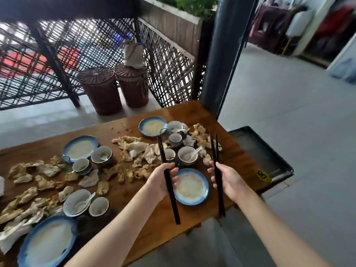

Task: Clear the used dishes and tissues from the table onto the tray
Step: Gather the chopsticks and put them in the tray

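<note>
My left hand (pixel 161 180) grips a pair of black chopsticks (pixel 172 201) above the wooden table (pixel 237 158). My right hand (pixel 227 180) grips a second black pair (pixel 221 197), held upright. Between the hands lies a blue-rimmed plate (pixel 191 186). More blue-rimmed plates (pixel 80 148) (pixel 153 125) (pixel 48 241), small bowls (pixel 187 155) (pixel 101 154) and cups (pixel 175 138) stand among several crumpled, stained tissues (pixel 138 146). A dark tray (pixel 264 151) sits off the table's right end.
Two wicker baskets (pixel 102 89) stand on the floor beyond the table, in front of a woven lattice screen (pixel 169 74). A dark pillar (pixel 221 54) rises at the table's far right corner. Grey floor (pixel 298 112) stretches to the right. A yellow number tag (pixel 262 175) marks the table corner.
</note>
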### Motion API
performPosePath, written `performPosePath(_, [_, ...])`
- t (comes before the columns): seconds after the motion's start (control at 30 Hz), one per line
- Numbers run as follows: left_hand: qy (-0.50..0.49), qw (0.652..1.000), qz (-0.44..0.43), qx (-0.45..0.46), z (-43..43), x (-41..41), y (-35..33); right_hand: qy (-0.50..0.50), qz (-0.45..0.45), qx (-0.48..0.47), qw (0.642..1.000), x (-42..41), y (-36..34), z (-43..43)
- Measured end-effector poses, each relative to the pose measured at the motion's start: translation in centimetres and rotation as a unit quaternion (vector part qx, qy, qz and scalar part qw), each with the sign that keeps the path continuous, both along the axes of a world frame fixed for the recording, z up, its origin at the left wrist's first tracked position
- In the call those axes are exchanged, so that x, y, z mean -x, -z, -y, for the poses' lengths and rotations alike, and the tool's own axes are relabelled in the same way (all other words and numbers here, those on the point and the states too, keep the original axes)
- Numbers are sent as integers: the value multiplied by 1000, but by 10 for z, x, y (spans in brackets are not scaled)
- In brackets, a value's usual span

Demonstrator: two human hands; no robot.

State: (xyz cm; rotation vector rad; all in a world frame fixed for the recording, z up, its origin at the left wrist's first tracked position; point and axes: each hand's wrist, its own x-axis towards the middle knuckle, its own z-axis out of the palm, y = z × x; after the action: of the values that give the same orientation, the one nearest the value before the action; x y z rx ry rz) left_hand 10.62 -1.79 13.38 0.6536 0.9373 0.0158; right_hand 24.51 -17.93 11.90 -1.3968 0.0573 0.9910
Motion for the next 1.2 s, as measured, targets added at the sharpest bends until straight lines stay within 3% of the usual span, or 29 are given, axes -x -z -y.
performPosePath(0.3, [121,992,36,9,124,-112,-7,103,-1,-1,995,-77,1,150])
performPosePath(0.7, [200,978,52,-9,298,-244,-5,211,1,33,977,-177,4,356])
performPosePath(1.2, [242,968,32,-64,326,-362,50,245,-59,74,965,-270,58,387])
